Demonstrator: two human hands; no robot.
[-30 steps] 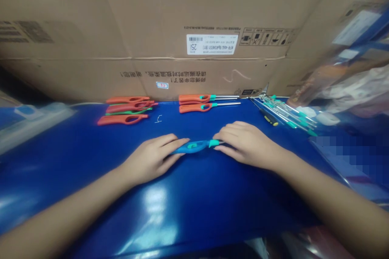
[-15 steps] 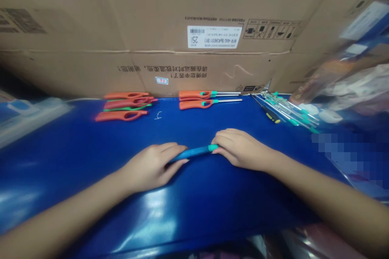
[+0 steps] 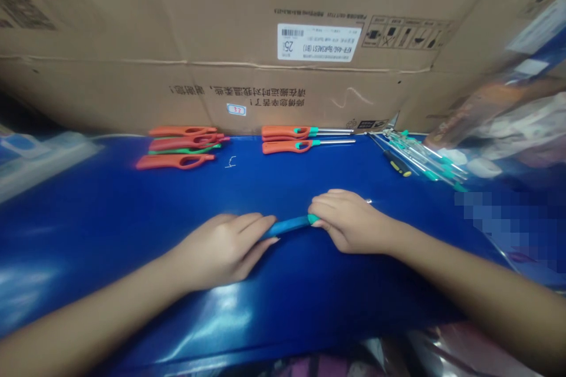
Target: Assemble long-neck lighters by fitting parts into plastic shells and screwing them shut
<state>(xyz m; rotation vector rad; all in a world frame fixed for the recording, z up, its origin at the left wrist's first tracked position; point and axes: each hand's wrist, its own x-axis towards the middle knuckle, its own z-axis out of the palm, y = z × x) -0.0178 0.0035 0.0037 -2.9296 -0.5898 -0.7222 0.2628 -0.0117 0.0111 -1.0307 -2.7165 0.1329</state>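
A blue gas lighter (image 3: 289,225) is held level between my two hands above the blue tabletop. My left hand (image 3: 230,244) is closed round its handle end, which the fingers largely hide. At the other end, my right hand (image 3: 347,221) pinches the lighter's teal collar (image 3: 313,218). A small shiny tip (image 3: 368,201) shows just past the right hand's knuckles; most of whatever it belongs to is covered by that hand.
Orange and green lighter bodies (image 3: 177,161) lie at the back left. Orange lighters with metal tubes (image 3: 287,146) lie at the back middle. Right of them are a black-yellow screwdriver (image 3: 397,163) and a pile of metal tubes (image 3: 435,159). A cardboard box (image 3: 221,23) stands behind.
The view has tilted down slightly. The right hand has closed further over the teal collar, and a shiny tip now shows beyond it. Both hands still hold the lighter.
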